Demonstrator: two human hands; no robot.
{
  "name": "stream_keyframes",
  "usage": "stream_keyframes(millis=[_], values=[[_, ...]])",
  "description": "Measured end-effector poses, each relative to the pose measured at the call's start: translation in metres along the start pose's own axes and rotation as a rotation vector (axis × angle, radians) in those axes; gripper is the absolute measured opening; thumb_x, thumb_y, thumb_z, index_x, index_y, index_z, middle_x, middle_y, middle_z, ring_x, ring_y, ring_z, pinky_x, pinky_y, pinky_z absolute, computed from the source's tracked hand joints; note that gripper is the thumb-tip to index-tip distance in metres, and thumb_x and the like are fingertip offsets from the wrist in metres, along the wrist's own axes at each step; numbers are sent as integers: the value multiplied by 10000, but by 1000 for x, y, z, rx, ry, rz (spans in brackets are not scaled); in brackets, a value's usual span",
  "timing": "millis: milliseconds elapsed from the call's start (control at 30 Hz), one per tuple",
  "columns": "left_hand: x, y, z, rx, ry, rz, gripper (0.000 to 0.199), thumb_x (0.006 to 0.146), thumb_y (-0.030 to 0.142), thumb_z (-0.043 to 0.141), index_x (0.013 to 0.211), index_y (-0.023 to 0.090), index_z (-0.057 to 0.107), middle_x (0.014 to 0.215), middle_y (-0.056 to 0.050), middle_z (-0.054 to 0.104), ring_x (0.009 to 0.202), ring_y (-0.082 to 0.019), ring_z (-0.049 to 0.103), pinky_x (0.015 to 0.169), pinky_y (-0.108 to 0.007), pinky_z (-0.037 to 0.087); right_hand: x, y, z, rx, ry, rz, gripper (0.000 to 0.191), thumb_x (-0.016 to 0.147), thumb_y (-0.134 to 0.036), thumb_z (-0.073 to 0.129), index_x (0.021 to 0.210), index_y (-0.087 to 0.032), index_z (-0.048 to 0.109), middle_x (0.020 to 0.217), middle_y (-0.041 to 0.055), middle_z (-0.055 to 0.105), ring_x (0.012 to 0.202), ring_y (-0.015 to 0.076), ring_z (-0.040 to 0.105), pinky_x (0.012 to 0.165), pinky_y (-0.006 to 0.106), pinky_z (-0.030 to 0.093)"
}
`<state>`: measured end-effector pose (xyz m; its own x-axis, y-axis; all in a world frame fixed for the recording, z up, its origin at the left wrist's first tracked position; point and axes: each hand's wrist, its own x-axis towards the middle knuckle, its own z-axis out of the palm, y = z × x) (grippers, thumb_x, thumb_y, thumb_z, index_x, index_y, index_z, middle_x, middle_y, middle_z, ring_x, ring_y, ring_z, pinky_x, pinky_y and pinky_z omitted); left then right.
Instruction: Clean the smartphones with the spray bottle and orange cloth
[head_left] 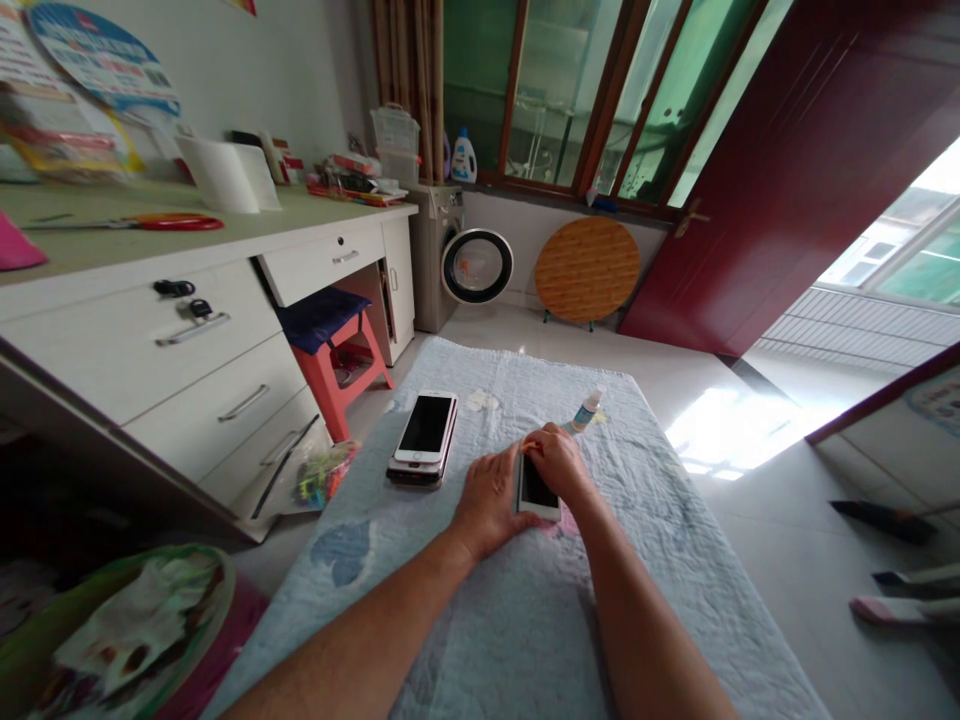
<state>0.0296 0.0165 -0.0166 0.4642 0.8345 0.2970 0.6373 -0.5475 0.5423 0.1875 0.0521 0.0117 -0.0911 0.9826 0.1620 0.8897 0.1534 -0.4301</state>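
Note:
A white-framed phone with a dark screen (538, 492) lies on the light blue cloth (480, 600) between my hands. My left hand (491, 500) holds its left side, with the thumb along the bottom edge. Over the phone's top end is my right hand (556, 460), its fingers closed on a small orange thing, mostly hidden. To the left, several phones are stacked, a white one (426, 428) on top with its screen up. A small spray bottle (586, 410) stands just beyond my right hand.
The cloth covers a table. On the left are a white desk (322, 235), a red stool (341, 370) and a bin (217, 620) with crumpled tissue. Behind stand a washing machine (431, 260) with its door open and a round wooden board (587, 270).

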Motion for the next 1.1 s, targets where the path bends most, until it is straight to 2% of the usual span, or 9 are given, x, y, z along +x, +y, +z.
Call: stream_keyframes(millis=[167, 367, 633, 733, 867, 967, 1100], values=[[-2, -3, 5, 53, -12, -31, 1114, 614, 632, 731, 1458, 204, 143, 1379, -156, 464, 1234, -361, 458, 1017, -497, 348, -12, -7, -15, 31, -173, -100, 186, 785, -133, 560, 803, -190, 736, 780, 29, 612, 749, 136, 551, 720, 237, 388], [-1, -1, 1, 30, -58, -19, 1014, 642, 549, 755, 1439, 201, 232, 1309, -119, 554, 1217, -320, 471, 1037, -473, 325, -35, -20, -29, 118, -397, -202, 238, 709, -84, 545, 767, -200, 745, 747, 8, 617, 676, 110, 536, 652, 211, 375], [1, -4, 0, 47, -61, -1, 896, 671, 669, 664, 1372, 188, 384, 1214, -129, 607, 1150, -322, 509, 998, -475, 361, -47, -10, -35, 203, -427, -151, 298, 667, -74, 521, 805, -211, 747, 802, 11, 635, 689, 109, 560, 645, 196, 392], [1, -6, 2, 44, -55, 4, 916, 651, 719, 653, 1358, 192, 405, 1216, -131, 605, 1147, -323, 512, 1005, -480, 354, -46, 2, -33, 176, -367, -125, 249, 682, -87, 538, 788, -201, 733, 765, 8, 631, 691, 114, 557, 648, 203, 383], [0, -8, 4, 37, -62, 0, 956, 599, 730, 688, 1353, 211, 414, 1223, -123, 603, 1153, -327, 511, 1011, -480, 348, -40, 20, -22, 117, -139, -36, 190, 762, -146, 546, 819, -185, 723, 775, 22, 604, 684, 121, 533, 659, 227, 369], [1, -8, 3, 48, -63, 3, 931, 617, 706, 694, 1351, 203, 419, 1242, -133, 591, 1161, -329, 508, 1019, -486, 341, -33, 27, -10, 53, 50, 50, 179, 816, -202, 549, 863, -181, 720, 788, 35, 580, 735, 145, 528, 691, 247, 366], [1, -7, 2, 51, -65, 5, 922, 628, 694, 695, 1355, 200, 417, 1248, -141, 586, 1167, -332, 505, 1017, -487, 341, -26, 26, 3, 6, 201, 107, 205, 858, -222, 524, 868, -192, 727, 803, 50, 566, 792, 172, 517, 738, 267, 366]])
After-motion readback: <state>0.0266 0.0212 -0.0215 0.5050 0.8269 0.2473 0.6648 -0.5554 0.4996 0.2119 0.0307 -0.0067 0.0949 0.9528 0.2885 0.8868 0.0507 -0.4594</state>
